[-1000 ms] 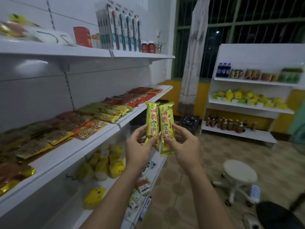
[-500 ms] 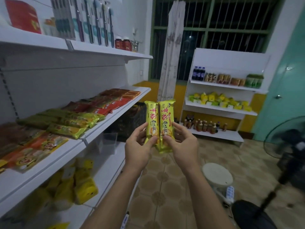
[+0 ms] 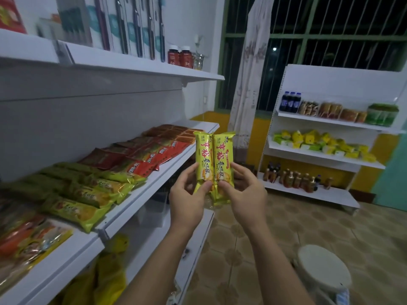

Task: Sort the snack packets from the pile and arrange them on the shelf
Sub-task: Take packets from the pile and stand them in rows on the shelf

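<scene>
Two long yellow snack packets with red lettering stand upright side by side in front of me. My left hand (image 3: 187, 199) pinches the left packet (image 3: 203, 155) near its lower end. My right hand (image 3: 244, 194) pinches the right packet (image 3: 223, 157) the same way. Both packets hang in the air just right of the middle shelf (image 3: 154, 186) on my left. On that shelf lie rows of green-yellow packets (image 3: 88, 194), red packets (image 3: 149, 159) and brown packets (image 3: 174, 130).
The top shelf (image 3: 132, 64) carries toothbrush packs and two red bottles (image 3: 179, 56). A second white rack (image 3: 326, 155) with drinks and snacks stands at the far wall. A white stool (image 3: 323, 269) sits on the tiled floor at lower right. Yellow bags (image 3: 105, 278) lie on the lower shelf.
My view has swung along the shelf toward its far end. Both hands keep the same hold, with the two packets now pressed closer together.
</scene>
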Tool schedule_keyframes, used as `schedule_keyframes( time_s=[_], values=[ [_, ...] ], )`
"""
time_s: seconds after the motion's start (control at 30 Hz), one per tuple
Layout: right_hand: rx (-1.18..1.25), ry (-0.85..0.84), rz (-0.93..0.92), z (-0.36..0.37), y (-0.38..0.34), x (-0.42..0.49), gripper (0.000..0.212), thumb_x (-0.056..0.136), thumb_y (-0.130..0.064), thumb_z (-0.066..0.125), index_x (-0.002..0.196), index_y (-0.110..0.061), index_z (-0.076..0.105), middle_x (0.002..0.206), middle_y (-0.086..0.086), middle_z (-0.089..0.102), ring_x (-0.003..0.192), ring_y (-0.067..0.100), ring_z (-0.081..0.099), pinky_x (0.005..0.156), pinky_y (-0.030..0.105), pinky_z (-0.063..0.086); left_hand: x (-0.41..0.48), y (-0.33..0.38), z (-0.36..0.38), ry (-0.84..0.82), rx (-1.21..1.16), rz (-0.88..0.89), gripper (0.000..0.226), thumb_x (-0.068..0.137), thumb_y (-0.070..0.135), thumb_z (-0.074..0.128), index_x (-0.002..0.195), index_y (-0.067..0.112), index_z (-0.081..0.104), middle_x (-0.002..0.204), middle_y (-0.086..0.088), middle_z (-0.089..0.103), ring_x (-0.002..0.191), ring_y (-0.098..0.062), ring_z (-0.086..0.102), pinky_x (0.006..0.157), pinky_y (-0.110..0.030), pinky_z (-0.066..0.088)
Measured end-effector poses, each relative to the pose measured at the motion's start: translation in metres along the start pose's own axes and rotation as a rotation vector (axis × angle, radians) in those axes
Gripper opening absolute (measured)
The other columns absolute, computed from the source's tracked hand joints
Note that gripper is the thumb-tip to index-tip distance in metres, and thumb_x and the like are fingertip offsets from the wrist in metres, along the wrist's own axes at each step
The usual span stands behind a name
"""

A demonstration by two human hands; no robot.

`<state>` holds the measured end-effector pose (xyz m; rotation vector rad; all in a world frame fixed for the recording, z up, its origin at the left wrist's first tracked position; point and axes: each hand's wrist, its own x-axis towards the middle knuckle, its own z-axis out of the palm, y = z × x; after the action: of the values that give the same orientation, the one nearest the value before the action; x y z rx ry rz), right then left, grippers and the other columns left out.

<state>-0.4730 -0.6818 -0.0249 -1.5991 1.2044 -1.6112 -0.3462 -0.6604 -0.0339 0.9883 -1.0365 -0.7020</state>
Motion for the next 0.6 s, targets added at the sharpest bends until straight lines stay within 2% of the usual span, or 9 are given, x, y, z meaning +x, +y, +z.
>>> schedule_keyframes(
  time_s=[0.17,0.3,0.43,0.6],
  values=[
    [0.052,-0.093,0.009,0.030,0.024,0.043,0.052,0.078,-0.014,0.082,0.125,-0.027,0.064,0.103,-0.015,0.069,0.091,-0.003,0.066,0.073,0.022,0.058,0.042,-0.014,-0.006,0.061,0.076,0.000,0.048,0.085,0.003,0.073,0.128,0.021,0.060,0.106,0.009,0.071,0.090,-0.005,0.071,0.076,-0.026,0.060],
    [0.109,-0.200,0.008,0.062,0.040,0.081,0.052,0.078,-0.013,0.082,0.125,-0.025,0.064,0.100,-0.018,0.068,0.088,-0.008,0.065,0.071,0.019,0.058,0.079,-0.026,-0.014,0.114,0.188,0.025,0.050,0.085,0.003,0.074,0.127,0.025,0.059,0.108,0.011,0.068,0.088,0.006,0.068,0.067,-0.016,0.056],
    [0.146,-0.382,-0.005,0.106,0.053,0.127,0.054,0.077,-0.015,0.083,0.126,-0.028,0.063,0.103,-0.011,0.070,0.086,0.001,0.068,0.070,0.030,0.061,0.121,-0.036,-0.032,0.244,0.334,0.025,0.058,0.082,0.005,0.078,0.129,0.032,0.059,0.114,0.007,0.069,0.093,-0.008,0.070,0.077,-0.027,0.059],
    [0.182,-0.641,-0.106,0.166,0.052,0.165,0.055,0.075,-0.017,0.084,0.126,-0.026,0.064,0.104,-0.018,0.067,0.093,-0.006,0.062,0.079,0.027,0.058,0.151,-0.029,-0.067,0.417,0.445,-0.025,0.066,0.077,0.000,0.080,0.133,0.025,0.056,0.112,-0.002,0.070,0.090,-0.016,0.072,0.080,-0.038,0.060]
  ],
)
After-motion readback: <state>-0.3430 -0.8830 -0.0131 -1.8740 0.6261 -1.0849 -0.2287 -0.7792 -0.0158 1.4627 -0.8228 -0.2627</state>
